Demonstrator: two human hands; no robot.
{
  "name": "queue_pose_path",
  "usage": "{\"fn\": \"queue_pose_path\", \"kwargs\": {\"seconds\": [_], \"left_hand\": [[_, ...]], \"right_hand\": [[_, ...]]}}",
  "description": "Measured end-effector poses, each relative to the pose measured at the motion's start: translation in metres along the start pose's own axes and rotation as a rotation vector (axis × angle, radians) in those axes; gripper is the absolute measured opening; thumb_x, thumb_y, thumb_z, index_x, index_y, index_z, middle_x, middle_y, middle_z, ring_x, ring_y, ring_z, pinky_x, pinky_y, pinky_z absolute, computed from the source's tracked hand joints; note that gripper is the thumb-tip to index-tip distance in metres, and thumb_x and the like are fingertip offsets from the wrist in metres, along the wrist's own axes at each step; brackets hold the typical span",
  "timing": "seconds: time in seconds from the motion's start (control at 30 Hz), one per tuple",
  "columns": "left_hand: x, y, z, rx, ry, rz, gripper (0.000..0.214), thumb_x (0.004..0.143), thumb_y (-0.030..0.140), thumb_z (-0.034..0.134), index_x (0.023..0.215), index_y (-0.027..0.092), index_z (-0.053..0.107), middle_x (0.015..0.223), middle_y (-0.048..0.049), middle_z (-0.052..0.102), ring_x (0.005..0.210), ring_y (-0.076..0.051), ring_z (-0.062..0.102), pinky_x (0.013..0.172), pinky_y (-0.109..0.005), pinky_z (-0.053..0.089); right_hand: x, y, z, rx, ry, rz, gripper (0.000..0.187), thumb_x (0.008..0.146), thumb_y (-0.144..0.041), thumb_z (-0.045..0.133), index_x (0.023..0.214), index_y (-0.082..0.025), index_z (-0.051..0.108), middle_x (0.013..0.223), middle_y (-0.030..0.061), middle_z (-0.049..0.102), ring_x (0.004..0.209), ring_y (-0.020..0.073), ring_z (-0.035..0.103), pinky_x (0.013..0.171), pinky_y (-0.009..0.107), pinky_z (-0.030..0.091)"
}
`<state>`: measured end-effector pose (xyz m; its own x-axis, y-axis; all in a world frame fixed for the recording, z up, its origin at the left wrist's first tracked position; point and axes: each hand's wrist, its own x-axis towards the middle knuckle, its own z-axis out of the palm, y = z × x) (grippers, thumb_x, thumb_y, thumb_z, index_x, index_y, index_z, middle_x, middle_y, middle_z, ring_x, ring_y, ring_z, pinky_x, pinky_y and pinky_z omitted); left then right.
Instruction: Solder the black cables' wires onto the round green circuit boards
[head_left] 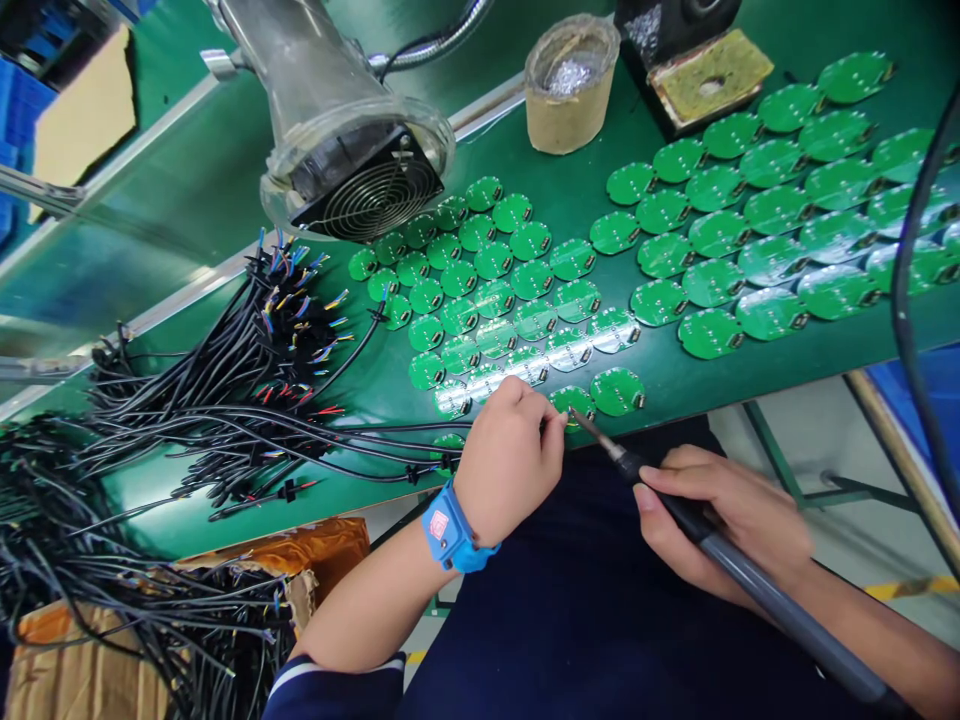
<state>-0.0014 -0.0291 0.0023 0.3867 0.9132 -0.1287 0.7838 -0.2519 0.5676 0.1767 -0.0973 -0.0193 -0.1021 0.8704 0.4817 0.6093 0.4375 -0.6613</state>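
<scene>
My left hand [510, 460] lies over the bench's front edge, its fingertips pinching a thin wire end against a round green circuit board [574, 405]. Several black cables [390, 440] run beneath that hand toward the board. My right hand [712, 520] grips a soldering iron [780, 605], whose fine tip [574, 413] meets the board beside my left fingertips. The contact point is small and partly hidden by my fingers. A blue antistatic strap [450, 530] circles my left wrist. Many more round green boards [712, 260] lie in close rows beyond my hands.
A clear fume extractor with a metal-guarded fan [367, 190] hangs over the green bench [525, 165]. Behind the boards stand a cup of metal wool [570, 85] and an iron holder [709, 80]. A cable bundle [225, 420] spreads left, draping over a cardboard box [75, 670].
</scene>
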Motion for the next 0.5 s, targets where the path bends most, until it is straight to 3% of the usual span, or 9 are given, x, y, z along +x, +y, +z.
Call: {"fn": "queue_pose_path", "kwargs": {"seconds": [0.17,0.4,0.5], "left_hand": [[0.003,0.001,0.000,0.038,-0.007,-0.009,0.011,0.084,0.017,0.054,0.073,0.015,0.057,0.082,-0.0064,0.051,0.079,-0.018,0.054,0.074,-0.034,0.048],[0.005,0.006,0.000,0.126,-0.039,-0.027,0.013,0.082,0.019,0.056,0.069,0.016,0.056,0.078,-0.0061,0.052,0.074,-0.018,0.054,0.067,-0.033,0.047],[0.007,0.004,-0.005,0.189,-0.042,0.058,0.016,0.082,0.022,0.057,0.067,0.016,0.058,0.075,-0.0060,0.054,0.075,-0.019,0.054,0.070,-0.033,0.047]], "right_hand": [[-0.006,0.000,-0.003,0.025,0.022,0.089,0.022,0.074,-0.011,0.064,0.094,-0.018,0.058,0.071,-0.0005,0.060,0.060,0.0099,0.059,0.050,0.020,0.048],[-0.005,0.006,-0.023,0.119,0.067,0.223,0.022,0.073,-0.013,0.064,0.093,-0.021,0.059,0.074,0.0026,0.061,0.054,0.0118,0.059,0.041,0.023,0.046],[-0.007,0.017,-0.030,0.159,0.082,0.241,0.026,0.072,-0.011,0.065,0.094,-0.024,0.062,0.070,0.0026,0.060,0.051,0.0129,0.058,0.037,0.023,0.045]]}}
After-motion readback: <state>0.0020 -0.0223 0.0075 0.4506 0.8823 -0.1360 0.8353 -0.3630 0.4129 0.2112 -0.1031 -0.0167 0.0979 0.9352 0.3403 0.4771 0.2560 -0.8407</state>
